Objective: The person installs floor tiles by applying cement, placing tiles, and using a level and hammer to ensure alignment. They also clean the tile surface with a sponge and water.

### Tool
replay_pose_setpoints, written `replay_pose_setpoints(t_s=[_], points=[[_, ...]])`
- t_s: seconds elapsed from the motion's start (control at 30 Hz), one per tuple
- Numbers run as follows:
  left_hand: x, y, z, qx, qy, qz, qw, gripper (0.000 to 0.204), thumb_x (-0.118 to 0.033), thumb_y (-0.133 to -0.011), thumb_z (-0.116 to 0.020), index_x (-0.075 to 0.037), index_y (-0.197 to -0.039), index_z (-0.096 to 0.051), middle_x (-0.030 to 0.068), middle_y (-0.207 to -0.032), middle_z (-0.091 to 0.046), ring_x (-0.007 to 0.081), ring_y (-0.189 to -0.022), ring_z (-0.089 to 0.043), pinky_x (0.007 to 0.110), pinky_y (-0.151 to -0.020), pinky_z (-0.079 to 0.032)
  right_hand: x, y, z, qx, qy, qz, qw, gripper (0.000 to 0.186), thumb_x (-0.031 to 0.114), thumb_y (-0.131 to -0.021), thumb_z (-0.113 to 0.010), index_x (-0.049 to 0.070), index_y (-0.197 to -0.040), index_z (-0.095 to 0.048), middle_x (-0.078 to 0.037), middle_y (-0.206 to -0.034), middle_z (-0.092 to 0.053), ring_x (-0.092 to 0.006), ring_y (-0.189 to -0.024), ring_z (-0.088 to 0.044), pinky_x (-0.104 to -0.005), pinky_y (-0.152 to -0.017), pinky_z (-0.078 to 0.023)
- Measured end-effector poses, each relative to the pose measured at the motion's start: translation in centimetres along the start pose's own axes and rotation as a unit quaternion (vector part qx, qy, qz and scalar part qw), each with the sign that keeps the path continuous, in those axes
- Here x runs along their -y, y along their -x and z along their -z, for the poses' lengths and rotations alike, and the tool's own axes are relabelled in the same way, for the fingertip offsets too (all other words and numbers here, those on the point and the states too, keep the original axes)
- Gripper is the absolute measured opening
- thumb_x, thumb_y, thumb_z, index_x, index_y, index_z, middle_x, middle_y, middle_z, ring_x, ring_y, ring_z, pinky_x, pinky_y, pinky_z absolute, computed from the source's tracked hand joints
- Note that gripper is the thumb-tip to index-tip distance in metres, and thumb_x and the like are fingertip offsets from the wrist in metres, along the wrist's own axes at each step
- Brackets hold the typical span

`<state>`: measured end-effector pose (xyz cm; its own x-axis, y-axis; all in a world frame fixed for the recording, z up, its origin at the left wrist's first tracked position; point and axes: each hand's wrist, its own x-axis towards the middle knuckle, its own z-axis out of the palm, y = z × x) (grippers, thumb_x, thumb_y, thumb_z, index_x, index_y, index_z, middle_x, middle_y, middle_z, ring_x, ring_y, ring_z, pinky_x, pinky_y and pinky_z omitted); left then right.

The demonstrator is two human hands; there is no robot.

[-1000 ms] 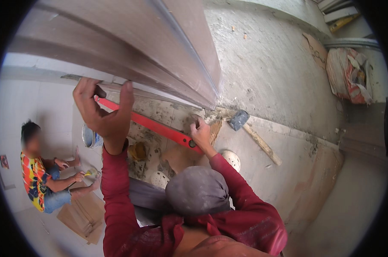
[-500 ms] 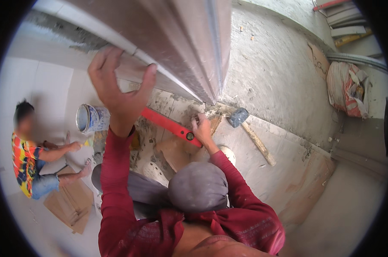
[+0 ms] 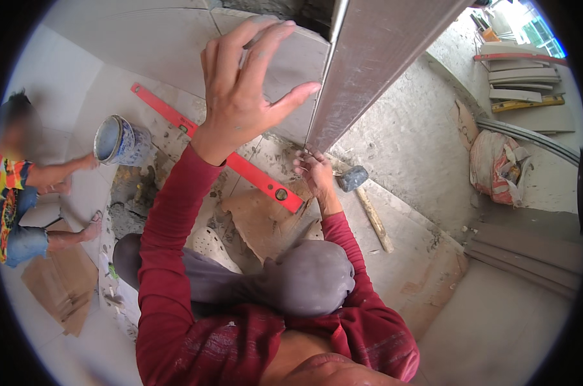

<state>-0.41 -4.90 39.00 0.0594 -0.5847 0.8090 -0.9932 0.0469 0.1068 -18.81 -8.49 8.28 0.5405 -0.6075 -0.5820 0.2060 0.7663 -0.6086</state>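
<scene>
Item: large grey rectangular floor tile [image 3: 381,71], tilted on edge, upper centre. We are steadying its top with our left hand [image 3: 243,83], fingers spread flat, while our right hand [image 3: 314,172] is pinching its lower corner at centre frame, guiding it.

Floor, right: rough grey cement screed [image 3: 407,138], bare and gritty, with dusty patches toward the lower right.
Floor, left: pale laid tiles [image 3: 53,71], smooth, with thin joints.
Mortar area: wet grey patches [image 3: 127,212] on the floor beside a blue-and-white bucket [image 3: 121,141].
Cardboard: flattened brown sheets [image 3: 59,283] at lower left.
Upper right: stacked grey tiles [image 3: 523,77] near a bright opening [image 3: 536,32] letting in daylight.
Right edge: a crumpled sack [image 3: 497,167] and grey boards [image 3: 529,254].
Light: even daylight.
</scene>
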Motion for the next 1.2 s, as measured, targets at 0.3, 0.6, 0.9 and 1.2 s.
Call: replay_pose_setpoints(t_s=[0.3, 0.6, 0.9, 1.2], points=[[10.5, 13.1, -4.8, -0.187, 0.152, 0.402, 0.883, 0.047, -0.006, -0.092, -0.072, 0.001, -0.135, -0.055, 0.0150, -0.121, -0.059, 0.0234, -0.102, -0.060, 0.033, -0.089, -0.051, -3.3, 2.4, 2.7, -0.016, 0.509, 0.280, 0.814, 0.030, 0.006, -0.096, -0.060, -0.002, -0.124, -0.066, -0.018, -0.116, -0.067, -0.0238, -0.087, -0.071, -0.0344, -0.073, -0.057], [15.8, 39.1, -9.8, 0.014, -0.004, 0.807, 0.590, 0.064, -0.035, -0.098, -0.065, 0.003, -0.145, -0.044, 0.0211, -0.140, -0.053, 0.0336, -0.119, -0.060, 0.043, -0.102, -0.050, -1.9, 7.1, 2.1, -0.081, 0.607, 0.385, 0.691, 0.053, -0.001, -0.083, -0.059, 0.003, -0.136, -0.060, -0.024, -0.121, -0.061, -0.0404, -0.117, -0.058, -0.0496, -0.100, -0.046], [15.8, 41.0, -12.4, -0.154, 0.236, 0.812, 0.511, 0.041, -0.016, -0.099, -0.070, 0.003, -0.132, -0.057, 0.0109, -0.117, -0.070, 0.0200, -0.099, -0.066, 0.036, -0.087, -0.053, -2.6, 9.9, 1.9, 0.072, 0.756, 0.250, 0.601, 0.084, 0.042, -0.079, -0.081, 0.002, -0.146, -0.049, -0.017, -0.130, -0.063, -0.0372, -0.123, -0.053, -0.0499, -0.103, -0.041], [13.3, 30.9, -11.0, -0.292, 0.292, 0.689, 0.596, 0.042, -0.015, -0.099, -0.069, 0.001, -0.136, -0.055, 0.0097, -0.122, -0.067, 0.0202, -0.103, -0.064, 0.034, -0.089, -0.052, 2.5, 10.6, 1.3, 0.063, 0.700, 0.257, 0.664, 0.058, 0.032, -0.080, -0.082, 0.001, -0.122, -0.057, -0.021, -0.110, -0.064, -0.0416, -0.100, -0.065, -0.0495, -0.085, -0.053]])
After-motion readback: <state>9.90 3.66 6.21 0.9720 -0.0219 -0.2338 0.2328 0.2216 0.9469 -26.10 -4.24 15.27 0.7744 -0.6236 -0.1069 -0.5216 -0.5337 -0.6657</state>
